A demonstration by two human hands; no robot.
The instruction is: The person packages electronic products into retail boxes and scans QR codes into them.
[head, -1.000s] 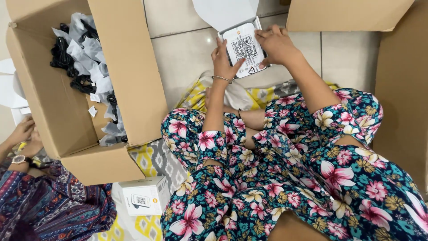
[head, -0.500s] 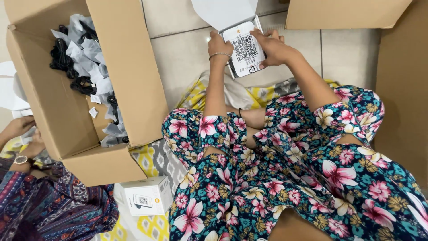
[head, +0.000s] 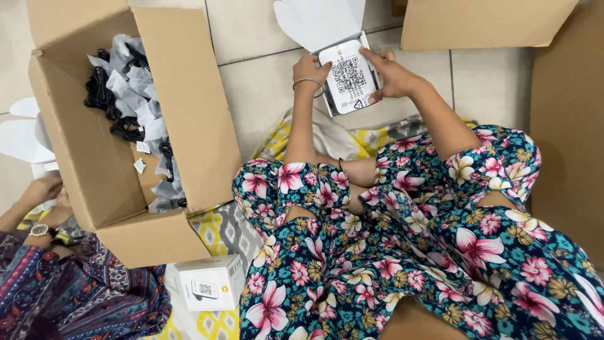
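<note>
I sit on the floor in flowered trousers. My left hand (head: 309,74) and my right hand (head: 391,77) hold a small open white box (head: 328,28) between them on the tiled floor. A white card with a square code pattern (head: 350,77) lies in the box's mouth, and both hands press on its edges. The box lid stands up behind it. A thin bangle sits on my left wrist.
A large open cardboard carton (head: 189,107) at left holds several black cables in grey bags (head: 129,107). A small closed white box (head: 211,283) lies by my knee. Another person's hand with a watch (head: 44,208) is at lower left. More cardboard (head: 484,22) stands at top right.
Both hands and the white box have shifted slightly up and forward on the floor. The other person's hands at left have dropped lower.
</note>
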